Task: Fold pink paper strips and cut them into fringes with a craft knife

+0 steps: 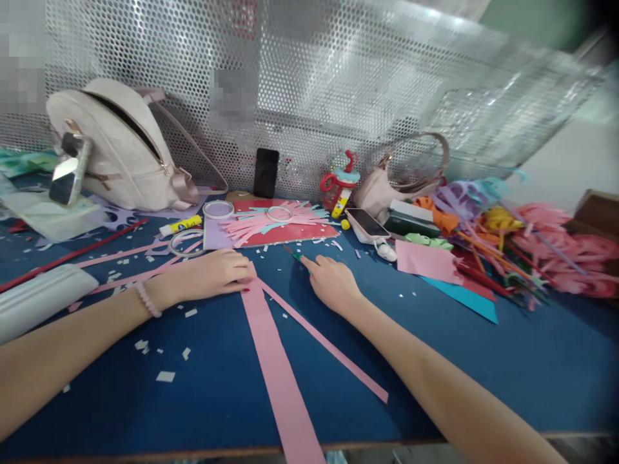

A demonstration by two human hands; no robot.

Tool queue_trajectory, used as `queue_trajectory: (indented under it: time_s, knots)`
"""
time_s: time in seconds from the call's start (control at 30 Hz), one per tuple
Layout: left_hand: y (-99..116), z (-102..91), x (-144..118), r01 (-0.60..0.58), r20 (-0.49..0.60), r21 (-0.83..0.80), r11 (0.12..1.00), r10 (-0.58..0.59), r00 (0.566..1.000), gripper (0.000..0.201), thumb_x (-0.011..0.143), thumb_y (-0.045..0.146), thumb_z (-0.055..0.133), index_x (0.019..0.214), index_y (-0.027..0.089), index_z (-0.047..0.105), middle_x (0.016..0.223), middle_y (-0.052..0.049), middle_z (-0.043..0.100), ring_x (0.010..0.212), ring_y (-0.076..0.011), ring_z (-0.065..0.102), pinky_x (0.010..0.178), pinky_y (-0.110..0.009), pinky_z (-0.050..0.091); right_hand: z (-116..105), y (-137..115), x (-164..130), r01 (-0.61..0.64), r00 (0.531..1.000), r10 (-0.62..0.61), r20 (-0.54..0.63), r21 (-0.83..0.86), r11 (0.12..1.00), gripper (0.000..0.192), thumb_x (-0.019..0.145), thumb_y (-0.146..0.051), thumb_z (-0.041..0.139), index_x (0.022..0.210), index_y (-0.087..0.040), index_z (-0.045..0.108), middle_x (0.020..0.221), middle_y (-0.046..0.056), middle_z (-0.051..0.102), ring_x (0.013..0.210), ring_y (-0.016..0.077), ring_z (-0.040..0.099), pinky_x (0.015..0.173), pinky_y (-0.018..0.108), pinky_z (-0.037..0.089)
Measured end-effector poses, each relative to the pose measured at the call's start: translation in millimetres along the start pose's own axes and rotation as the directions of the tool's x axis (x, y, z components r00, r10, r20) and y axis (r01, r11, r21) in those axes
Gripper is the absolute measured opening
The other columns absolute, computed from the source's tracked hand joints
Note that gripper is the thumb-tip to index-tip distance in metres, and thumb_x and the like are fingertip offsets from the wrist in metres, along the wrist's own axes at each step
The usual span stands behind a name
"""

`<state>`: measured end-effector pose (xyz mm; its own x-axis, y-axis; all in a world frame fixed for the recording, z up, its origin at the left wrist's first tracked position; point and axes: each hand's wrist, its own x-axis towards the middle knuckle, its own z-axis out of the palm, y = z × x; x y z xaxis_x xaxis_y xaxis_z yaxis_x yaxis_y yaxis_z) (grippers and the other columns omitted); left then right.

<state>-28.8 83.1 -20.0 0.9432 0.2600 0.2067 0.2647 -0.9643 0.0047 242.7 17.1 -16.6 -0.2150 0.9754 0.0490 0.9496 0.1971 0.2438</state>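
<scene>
From my head, one camera looks forward and down (my forearms (411, 351) loom close) over the blue table (207, 406) toward the perforated metal panel (309, 84) behind.

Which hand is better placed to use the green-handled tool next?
Probably the right hand: it grips the green-handled tool, while the left hand rests on the wide pink strip.
</scene>
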Motion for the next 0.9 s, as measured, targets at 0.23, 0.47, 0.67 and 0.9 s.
queue_trajectory:
  time_s: [0.23,0.47,0.67,0.9]
  knots:
    - [0.4,2.6,-0.2,0.11,-0.013,-0.057,0.992,-0.111,0.994,0.039,0.102,0.039,0.029,0.11,0.018,0.06,0.111,-0.008,0.062,0.101,-0.0187,0.057,0.09,-0.031,0.044,-0.1,1.1,0.1,0.021,0.999,-0.021,-0.048,0.001,1.0,0.043,0.093,-0.017,0.035,0.132,-0.018,0.051,0.111,0.013,0.059,0.103,0.0237,0.054,0.081,0.033,0.043]
    - [-6.2,13.7,0.0,0.228,-0.043,-0.09,0.969,-0.233,0.972,0.033,0.1,0.039,0.035,0.106,0.018,0.06,0.103,-0.007,0.06,0.091,-0.0177,0.06,0.081,-0.029,0.046,4.9,2.5,2.8,0.04,0.996,-0.038,-0.076,0.027,0.999,0.041,0.092,-0.015,0.038,0.129,-0.016,0.054,0.111,0.013,0.059,0.1,0.0242,0.054,0.079,0.034,0.043]
    - [-10.7,17.5,-0.4,0.206,-0.087,-0.047,0.978,-0.209,0.974,0.025,0.1,0.031,0.039,0.101,0.018,0.059,0.105,-0.007,0.06,0.095,-0.0172,0.058,0.083,-0.027,0.044,-3.1,-3.1,-5.1,0.224,0.97,-0.211,-0.12,0.113,0.968,0.033,0.092,-0.023,0.045,0.122,-0.019,0.059,0.117,0.01,0.057,0.108,0.0231,0.051,0.089,0.035,0.042]
    - [-17.5,17.3,0.2,0.106,-0.062,0.11,0.988,-0.1,0.993,0.022,0.097,0.018,0.042,0.097,0.016,0.064,0.094,-0.008,0.064,0.088,-0.0203,0.058,0.076,-0.031,0.043,-7.4,-20.9,-20.6,0.524,0.844,-0.468,-0.261,0.22,0.822,0.027,0.085,-0.023,0.059,0.11,-0.014,0.062,0.099,0.01,0.06,0.091,0.0218,0.057,0.079,0.035,0.048]
